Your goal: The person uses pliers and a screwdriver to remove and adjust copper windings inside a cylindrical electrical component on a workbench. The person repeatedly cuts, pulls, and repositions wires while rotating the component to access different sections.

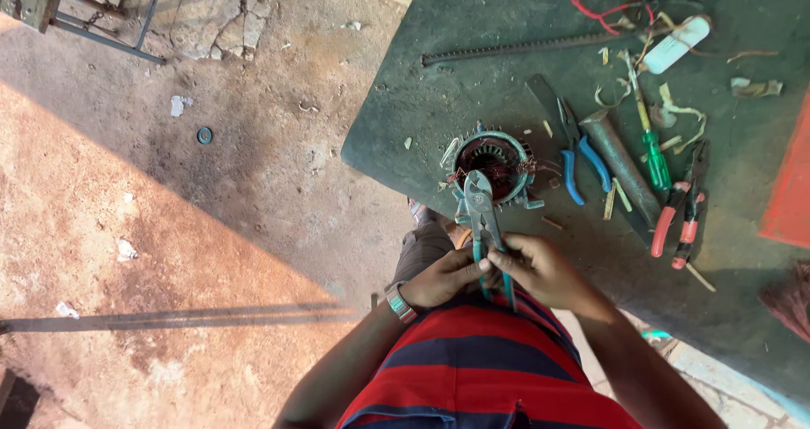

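Observation:
A round motor stator [495,164] with dark copper windings stands on the near edge of a green workbench [439,83]. Green-handled cutting pliers [481,208] have their jaws on the stator's front rim. My left hand [445,279] and my right hand [535,269] are both wrapped around the pliers' handles, squeezing them together just in front of my red and blue striped shirt. A metal watch is on my left wrist.
On the bench to the right lie blue-handled scissors [580,161], a hammer [623,167], a green screwdriver [650,138], red-handled pliers [682,214], a long toothed metal bar [523,48], a white tube [677,44] and wire scraps. A dirt floor lies to the left.

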A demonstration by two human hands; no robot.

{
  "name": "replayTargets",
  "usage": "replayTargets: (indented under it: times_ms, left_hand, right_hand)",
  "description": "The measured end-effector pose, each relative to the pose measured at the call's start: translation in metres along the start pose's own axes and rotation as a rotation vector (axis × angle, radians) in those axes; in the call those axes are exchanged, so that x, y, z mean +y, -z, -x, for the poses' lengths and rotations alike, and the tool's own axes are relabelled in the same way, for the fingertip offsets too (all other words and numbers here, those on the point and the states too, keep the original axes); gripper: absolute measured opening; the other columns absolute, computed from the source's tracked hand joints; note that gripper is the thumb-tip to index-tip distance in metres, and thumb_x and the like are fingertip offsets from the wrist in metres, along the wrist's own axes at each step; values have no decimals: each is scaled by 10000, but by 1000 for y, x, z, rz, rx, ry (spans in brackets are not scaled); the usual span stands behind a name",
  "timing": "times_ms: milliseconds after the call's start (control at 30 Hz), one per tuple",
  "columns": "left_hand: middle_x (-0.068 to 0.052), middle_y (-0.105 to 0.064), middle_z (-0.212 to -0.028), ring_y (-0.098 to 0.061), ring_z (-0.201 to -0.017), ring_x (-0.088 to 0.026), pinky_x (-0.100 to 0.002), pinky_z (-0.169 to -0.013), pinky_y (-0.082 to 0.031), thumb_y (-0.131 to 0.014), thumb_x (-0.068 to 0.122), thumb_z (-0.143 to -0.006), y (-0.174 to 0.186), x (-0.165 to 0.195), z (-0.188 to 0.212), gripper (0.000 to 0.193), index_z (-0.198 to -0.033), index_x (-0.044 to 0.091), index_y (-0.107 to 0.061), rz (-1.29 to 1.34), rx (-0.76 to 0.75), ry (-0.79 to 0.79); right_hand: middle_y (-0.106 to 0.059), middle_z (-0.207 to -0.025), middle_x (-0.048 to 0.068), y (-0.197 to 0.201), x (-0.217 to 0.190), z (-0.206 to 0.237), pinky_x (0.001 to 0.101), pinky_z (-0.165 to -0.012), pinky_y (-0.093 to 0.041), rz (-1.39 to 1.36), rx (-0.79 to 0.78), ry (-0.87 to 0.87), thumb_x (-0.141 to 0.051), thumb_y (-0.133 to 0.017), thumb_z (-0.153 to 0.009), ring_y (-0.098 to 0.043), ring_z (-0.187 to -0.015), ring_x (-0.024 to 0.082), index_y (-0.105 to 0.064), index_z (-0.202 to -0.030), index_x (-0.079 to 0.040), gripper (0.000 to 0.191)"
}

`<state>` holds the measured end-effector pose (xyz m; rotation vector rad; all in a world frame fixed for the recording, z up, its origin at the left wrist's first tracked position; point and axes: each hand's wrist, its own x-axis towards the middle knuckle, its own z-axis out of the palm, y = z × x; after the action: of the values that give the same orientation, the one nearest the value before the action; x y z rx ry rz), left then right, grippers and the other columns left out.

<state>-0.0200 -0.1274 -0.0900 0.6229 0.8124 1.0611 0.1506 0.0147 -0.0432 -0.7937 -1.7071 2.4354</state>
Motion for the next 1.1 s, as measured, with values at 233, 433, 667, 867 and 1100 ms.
replayTargets:
  times_ms: [233,433,667,867,1100]
  left_hand:
    - [-87,-731,-846,-569,-625,-125,-270,-616,-505,-363,465,-1144,-5,-18,3,565,-928,13,-624,43,139,11]
    - [-74,-625,-656,-555,-542,-151,-284,-549,-478,-350,482,-1147,-6,-33,0,621,-843,16,-624,-52,156,-54]
    - [21,-441,-620,-372,-562,-111,-300,-512,-344,-496,422,-1193,11,-6,15,584,-798,-2,-572,-251,275,-43]
    - [-81,-510,-678,-526,-603,-206,-369,-614,-440,-479,458,-1097,-38,45,-5,479,-1102,3,-630,-813,111,-265]
    - [-48,-740,-874,-731,-737,-199,-381,-620,-534,-722,514,-863,-108,150,-5,414,-965,112,-719,-1073,-166,-271]
  right_hand:
    - [-642,-782,48,-28,21,4,263,-553,-494,-125,117,53,-268,-477,-1073,-576,-590,97,-632,-1096,0,310]
    - [-603,-759,36,-21,46,3,242,-527,-419,-202,91,24,-272,-471,-1103,-483,-565,76,-616,-1062,-1,310]
    - [-640,-771,50,53,33,31,246,-542,-475,58,55,-2,-299,-525,-1064,-579,-644,75,-647,-1051,5,328]
    - [-666,-1061,169,20,23,50,333,-840,-490,-7,338,396,-304,-576,-1068,-599,-968,202,-576,-1139,43,354]
    - [-705,-908,182,29,0,62,404,-653,-605,-494,685,211,-340,-544,-1085,-720,-707,253,-598,-1360,-3,437]
